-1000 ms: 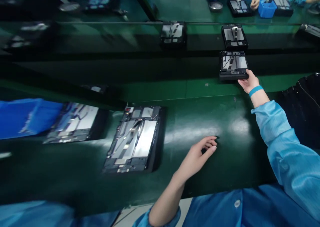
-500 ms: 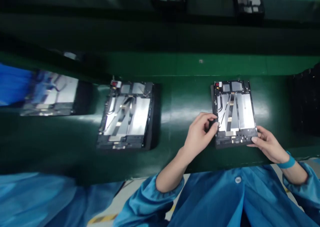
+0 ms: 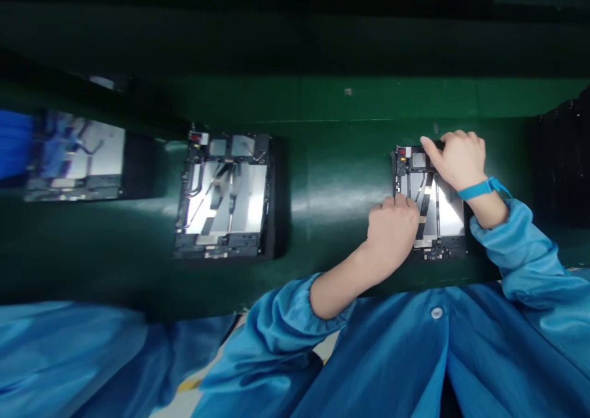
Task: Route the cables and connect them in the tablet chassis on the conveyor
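An opened tablet (image 3: 452, 215), with bare silver panels and dark flat cables, lies on the green bench in front of me. My left hand (image 3: 391, 230) is closed over its left edge, knuckles upward; the fingertips and whatever they may pinch are hidden. Covering the tablet's upper right corner is my right hand (image 3: 461, 157). Its thumb reaches along the top edge while the other fingers bend down around the corner. A blue band (image 3: 482, 189) circles my right wrist.
To the left, a second opened tablet (image 3: 225, 197) rests on a dark base. Farther left lies another opened unit (image 3: 85, 157), blurred, near a blue sleeve (image 3: 13, 144). Dark stacked pieces (image 3: 560, 160) stand at the right. A shelf (image 3: 299, 37) overhangs the bench's back.
My right hand has gone from the tablet's lower right corner to its upper right. My left hand has turned knuckles-up and come over the left edge. The view has shifted slightly.
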{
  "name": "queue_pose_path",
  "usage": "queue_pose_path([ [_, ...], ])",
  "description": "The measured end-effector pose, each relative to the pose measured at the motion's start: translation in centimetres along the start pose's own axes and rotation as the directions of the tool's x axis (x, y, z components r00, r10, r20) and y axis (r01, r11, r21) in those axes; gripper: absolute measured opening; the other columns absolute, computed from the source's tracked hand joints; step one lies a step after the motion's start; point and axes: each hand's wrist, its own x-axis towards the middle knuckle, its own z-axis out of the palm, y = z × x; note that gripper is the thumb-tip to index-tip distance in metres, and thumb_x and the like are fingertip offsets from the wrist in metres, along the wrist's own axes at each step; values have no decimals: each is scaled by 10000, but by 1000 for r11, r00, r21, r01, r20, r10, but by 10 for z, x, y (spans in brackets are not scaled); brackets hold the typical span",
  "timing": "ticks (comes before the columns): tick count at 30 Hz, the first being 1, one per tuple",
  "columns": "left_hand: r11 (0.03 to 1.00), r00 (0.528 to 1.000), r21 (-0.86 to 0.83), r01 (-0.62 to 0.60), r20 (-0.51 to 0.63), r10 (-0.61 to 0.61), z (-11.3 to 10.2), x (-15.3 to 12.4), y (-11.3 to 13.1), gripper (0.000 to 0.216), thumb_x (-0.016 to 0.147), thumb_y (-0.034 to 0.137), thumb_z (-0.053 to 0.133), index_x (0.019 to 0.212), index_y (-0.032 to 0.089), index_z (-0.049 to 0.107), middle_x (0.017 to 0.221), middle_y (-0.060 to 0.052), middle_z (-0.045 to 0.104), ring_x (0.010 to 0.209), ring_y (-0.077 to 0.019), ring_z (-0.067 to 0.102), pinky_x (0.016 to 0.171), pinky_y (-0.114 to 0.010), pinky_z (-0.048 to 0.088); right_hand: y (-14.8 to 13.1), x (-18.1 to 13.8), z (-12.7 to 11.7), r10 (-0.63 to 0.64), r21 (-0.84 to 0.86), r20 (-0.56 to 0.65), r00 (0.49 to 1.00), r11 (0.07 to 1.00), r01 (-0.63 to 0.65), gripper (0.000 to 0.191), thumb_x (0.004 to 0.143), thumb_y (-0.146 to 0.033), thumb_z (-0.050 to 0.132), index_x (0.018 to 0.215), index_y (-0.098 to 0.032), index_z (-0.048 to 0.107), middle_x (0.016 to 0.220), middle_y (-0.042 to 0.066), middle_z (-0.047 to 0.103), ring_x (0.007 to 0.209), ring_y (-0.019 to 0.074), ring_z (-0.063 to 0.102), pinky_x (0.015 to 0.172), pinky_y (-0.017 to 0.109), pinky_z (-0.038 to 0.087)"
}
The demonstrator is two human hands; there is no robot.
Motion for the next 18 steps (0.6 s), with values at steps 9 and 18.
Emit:
queue_pose_path([
  [9, 759, 919, -650, 44, -270, -285, 34, -6, -47, 214, 810, 125, 555, 703, 246, 415, 936, -70, 690, 926, -231, 708, 822, -364, 577, -3, 4, 20, 36, 36, 39, 999, 999, -37, 435, 923, -562, 685, 951, -128, 701, 1086, 248, 702, 1241, 476, 577, 1061, 711, 406],
  [18, 495, 953, -867, 64, -95, -288, 42, -9, -49, 202, 732, 136, 580, 685, 235, 410, 1128, -108, 766, 964, -225, 745, 878, -389, 576, -3, -1, 14, -104, 31, 95, 990, 994, 102, 291, 984, -440, 655, 858, -191, 740, 1017, 152, 744, 1091, 370, 645, 1007, 586, 459],
])
